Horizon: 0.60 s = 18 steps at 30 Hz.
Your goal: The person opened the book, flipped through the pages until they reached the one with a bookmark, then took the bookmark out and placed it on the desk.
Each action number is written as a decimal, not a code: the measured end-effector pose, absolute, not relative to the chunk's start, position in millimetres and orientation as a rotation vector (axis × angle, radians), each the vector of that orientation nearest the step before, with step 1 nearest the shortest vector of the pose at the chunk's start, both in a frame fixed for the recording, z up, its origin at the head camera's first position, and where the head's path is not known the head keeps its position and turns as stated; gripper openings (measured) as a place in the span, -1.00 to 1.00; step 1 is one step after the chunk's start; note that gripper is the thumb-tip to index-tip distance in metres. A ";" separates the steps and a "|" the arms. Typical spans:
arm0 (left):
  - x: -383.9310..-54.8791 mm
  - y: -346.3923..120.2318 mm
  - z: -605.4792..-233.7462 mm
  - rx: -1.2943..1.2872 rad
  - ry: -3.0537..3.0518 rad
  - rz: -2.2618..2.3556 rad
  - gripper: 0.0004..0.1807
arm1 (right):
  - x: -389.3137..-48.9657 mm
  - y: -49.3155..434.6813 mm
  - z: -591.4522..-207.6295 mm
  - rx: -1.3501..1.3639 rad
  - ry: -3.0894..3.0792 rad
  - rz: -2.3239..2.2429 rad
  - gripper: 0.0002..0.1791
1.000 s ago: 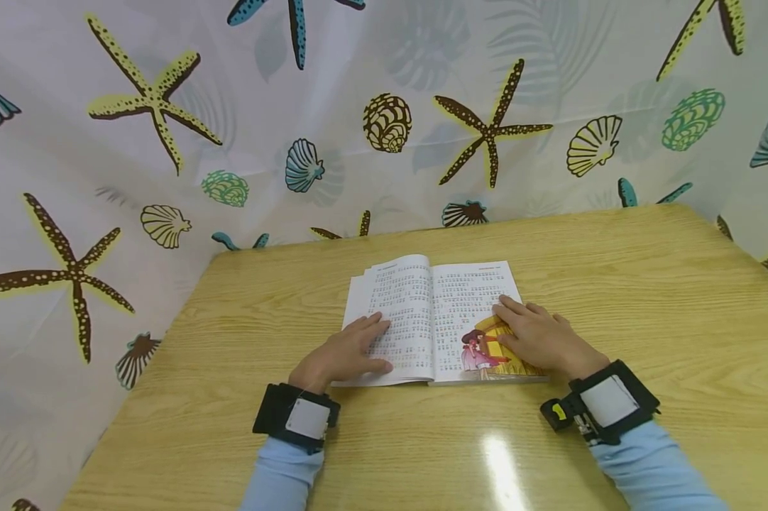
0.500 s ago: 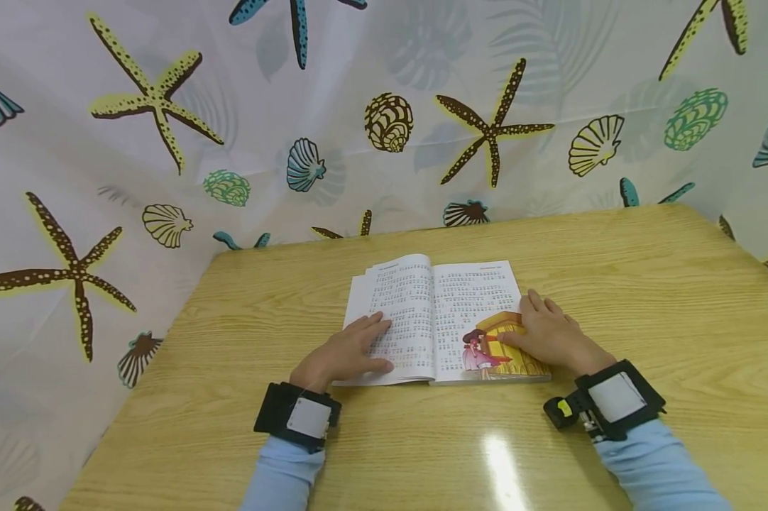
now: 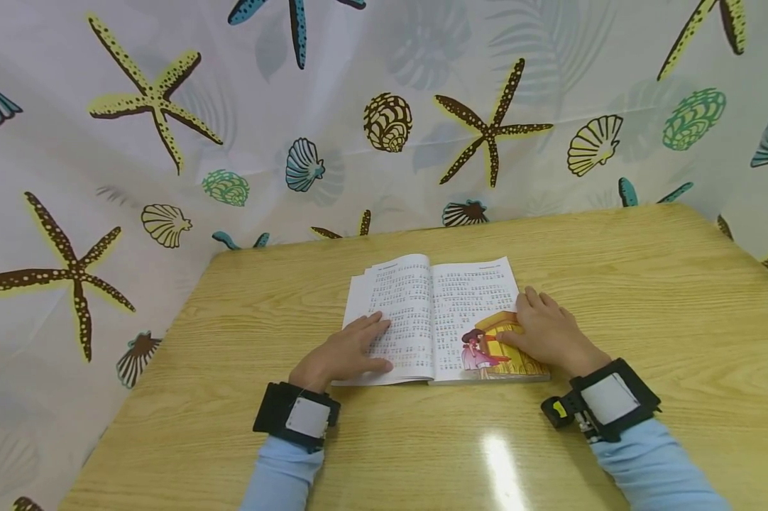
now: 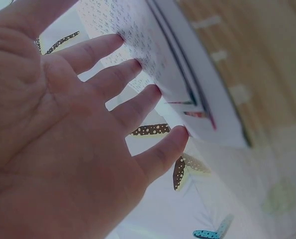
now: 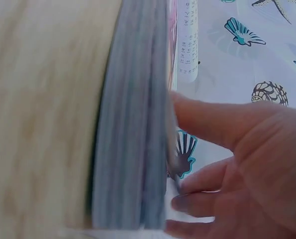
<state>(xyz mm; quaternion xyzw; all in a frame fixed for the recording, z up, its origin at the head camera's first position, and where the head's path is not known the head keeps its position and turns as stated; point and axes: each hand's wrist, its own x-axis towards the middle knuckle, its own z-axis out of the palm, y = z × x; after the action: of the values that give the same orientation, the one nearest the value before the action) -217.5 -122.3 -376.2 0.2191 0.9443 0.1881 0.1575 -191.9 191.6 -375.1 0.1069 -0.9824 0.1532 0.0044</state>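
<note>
An open book [image 3: 463, 287] lies on the wooden table, its right page showing a coloured picture of a figure in a pink dress. My left hand [image 3: 346, 353] rests on the lower left page with its fingers spread. In the left wrist view, its fingertips touch the printed page [image 4: 138, 42]. At the book's right edge, my right hand [image 3: 553, 332] has its thumb over the picture and its fingers along the page edge. The right wrist view shows a thin page [image 5: 172, 144] bowed up from the thick stack of pages [image 5: 125, 149], pinched between thumb and fingers.
The wooden table [image 3: 262, 305] extends around the book on all sides. Behind it and to the left hangs a white cloth [image 3: 333, 78] printed with starfish and shells. Both wrists wear black straps, the right one [image 3: 607, 401] with a small camera.
My right hand has slid off the right page's middle to its outer edge. That page's top corner now stands slightly higher. The left hand stays in place.
</note>
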 end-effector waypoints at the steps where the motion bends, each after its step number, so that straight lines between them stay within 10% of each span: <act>1: -217.7 -122.5 -376.3 0.627 2.701 0.538 -0.21 | -192.2 190.5 -374.6 0.339 -3.024 0.462 -0.21; 8: -218.9 -123.3 -376.5 0.633 2.688 0.552 -0.20 | -194.8 186.2 -371.8 0.272 -2.620 0.668 -0.85; 18: -219.4 -123.8 -376.3 0.635 2.682 0.566 -0.20 | -195.3 187.7 -371.8 0.323 -2.623 0.711 -0.87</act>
<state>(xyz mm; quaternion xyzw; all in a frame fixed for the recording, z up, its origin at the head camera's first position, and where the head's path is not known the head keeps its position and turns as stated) -219.4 -123.8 -376.3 0.2227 0.9404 0.1986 0.1633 -195.3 187.7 -371.8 0.1154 -0.9389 0.2544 0.2009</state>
